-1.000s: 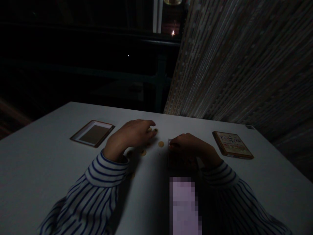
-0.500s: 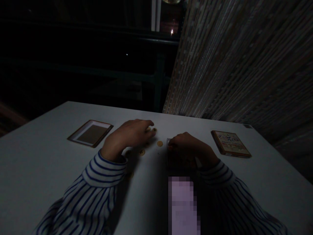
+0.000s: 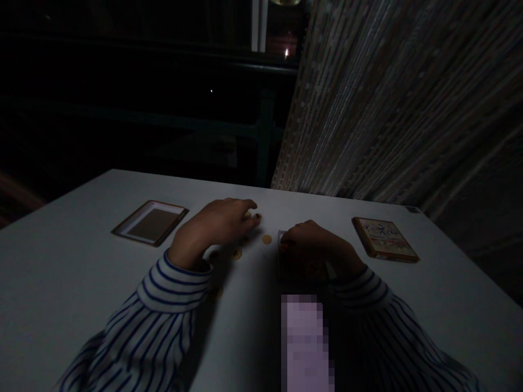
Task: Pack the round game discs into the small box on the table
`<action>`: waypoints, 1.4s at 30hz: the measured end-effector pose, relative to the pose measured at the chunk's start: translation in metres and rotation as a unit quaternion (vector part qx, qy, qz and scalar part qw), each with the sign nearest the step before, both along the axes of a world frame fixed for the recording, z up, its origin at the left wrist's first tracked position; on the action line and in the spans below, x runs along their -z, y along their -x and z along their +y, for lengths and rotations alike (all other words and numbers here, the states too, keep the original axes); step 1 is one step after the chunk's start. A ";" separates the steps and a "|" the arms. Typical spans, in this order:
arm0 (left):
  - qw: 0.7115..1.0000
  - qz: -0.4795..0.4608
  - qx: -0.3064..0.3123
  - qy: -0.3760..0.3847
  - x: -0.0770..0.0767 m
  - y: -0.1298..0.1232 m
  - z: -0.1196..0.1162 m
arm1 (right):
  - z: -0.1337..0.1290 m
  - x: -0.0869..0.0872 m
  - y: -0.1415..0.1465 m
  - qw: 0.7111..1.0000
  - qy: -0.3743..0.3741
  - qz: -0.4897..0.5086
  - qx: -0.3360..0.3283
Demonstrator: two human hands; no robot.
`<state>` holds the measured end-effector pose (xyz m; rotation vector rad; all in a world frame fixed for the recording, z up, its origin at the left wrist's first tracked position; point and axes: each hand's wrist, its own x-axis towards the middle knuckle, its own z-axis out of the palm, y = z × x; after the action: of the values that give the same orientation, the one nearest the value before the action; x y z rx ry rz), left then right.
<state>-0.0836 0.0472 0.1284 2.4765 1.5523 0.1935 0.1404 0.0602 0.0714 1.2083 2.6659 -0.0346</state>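
Observation:
My left hand (image 3: 223,220) hovers low over several small round tokens at the middle of the white table, thumb and forefinger stretched out and apart. One dark-marked token (image 3: 258,216) lies by its fingertips, another token (image 3: 237,253) below the palm. A plain pale token (image 3: 267,239) lies between my two hands. My right hand (image 3: 312,239) is curled over a shallow box (image 3: 302,269) with dark contents, its fingers bent down at the box's left edge. Shadow hides those fingertips and anything they may hold.
An open box lid or tray (image 3: 153,223) lies at the left of the table (image 3: 73,261). To the right lies a closed box with a printed cover (image 3: 386,238). A string curtain (image 3: 347,109) hangs behind the right side. A pixelated pinkish patch (image 3: 306,343) covers the near middle.

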 end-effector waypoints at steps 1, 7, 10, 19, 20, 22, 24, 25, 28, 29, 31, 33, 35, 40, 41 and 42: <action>1.000 0.002 0.001 -0.001 0.000 0.000 0.000 | 0.000 0.001 0.000 1.000 -0.002 0.001 -0.001; 1.000 0.023 -0.009 0.001 0.001 -0.001 0.001 | 0.000 0.002 0.001 1.000 -0.013 -0.003 0.001; 1.000 0.027 -0.005 -0.005 0.002 -0.001 0.002 | -0.001 0.000 0.002 1.000 -0.009 0.000 0.008; 1.000 0.022 -0.011 -0.003 0.002 0.000 0.002 | -0.005 -0.008 0.003 1.000 0.001 -0.009 0.011; 1.000 0.021 -0.011 -0.006 0.002 0.000 0.002 | -0.005 -0.009 0.002 1.000 0.003 -0.010 0.013; 1.000 0.017 -0.011 -0.012 0.003 0.001 0.002 | -0.005 -0.013 -0.001 1.000 0.003 -0.012 0.018; 1.000 0.014 -0.013 -0.015 0.003 0.001 0.002 | -0.005 -0.018 -0.004 1.000 -0.004 -0.013 0.022; 1.000 0.014 -0.014 -0.017 0.004 0.002 0.003 | -0.005 -0.020 -0.006 1.000 -0.008 -0.014 0.025; 1.000 0.012 -0.017 -0.019 0.004 0.004 0.004 | -0.006 -0.029 -0.012 0.999 -0.024 -0.015 0.037; 1.000 0.010 -0.018 -0.020 0.004 0.004 0.005 | -0.007 -0.032 -0.013 0.999 -0.031 -0.015 0.042; 1.000 0.005 -0.021 -0.023 0.003 0.006 0.005 | -0.009 -0.038 -0.014 0.997 -0.052 -0.014 0.050; 0.999 -0.001 -0.027 -0.027 0.001 0.008 0.005 | -0.011 -0.043 -0.014 0.995 -0.079 -0.009 0.060; 0.999 -0.005 -0.037 -0.031 -0.001 0.009 0.005 | -0.013 -0.048 -0.014 0.993 -0.100 -0.001 0.068; 0.997 -0.030 -0.051 -0.050 -0.005 0.011 0.005 | -0.017 -0.055 -0.012 0.987 -0.135 0.024 0.082; 0.996 -0.038 -0.053 -0.058 -0.006 0.011 0.005 | -0.018 -0.056 -0.012 0.985 -0.145 0.033 0.084; 0.995 -0.046 -0.054 -0.067 -0.008 0.012 0.005 | -0.019 -0.058 -0.012 0.983 -0.156 0.045 0.087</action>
<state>-0.0951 0.0523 0.1362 2.4450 1.6870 0.4358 0.1528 0.0411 0.1291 1.5668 2.7051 0.3205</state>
